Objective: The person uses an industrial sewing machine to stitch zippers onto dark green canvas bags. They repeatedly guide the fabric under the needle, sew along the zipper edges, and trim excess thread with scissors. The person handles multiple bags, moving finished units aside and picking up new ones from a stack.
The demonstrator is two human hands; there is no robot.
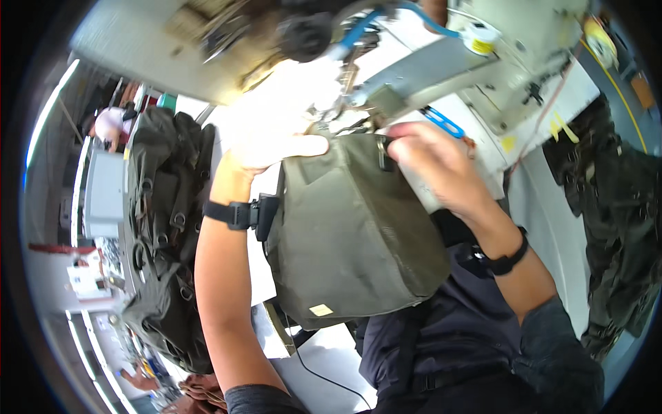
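Observation:
A dark olive-green bag (345,228) hangs in front of me, its top edge up at a sewing machine (386,103). A small pale label (321,310) sits low on its face. My left hand (279,148) grips the bag's upper left edge, thumb across the front; strong glare washes out part of the hand, and its other fingers are hidden. At the upper right corner, my right hand (438,165) is closed in a pinch on the bag's edge, beside a dark zipper pull (383,155). The fingertips there are slightly blurred.
Piles of similar olive bags (162,228) lie at the left, and more olive bags (624,214) hang or lie at the right. Behind the bag are a blue plastic tool (441,122) and a white spool (480,38). A thin black cable (324,378) runs below.

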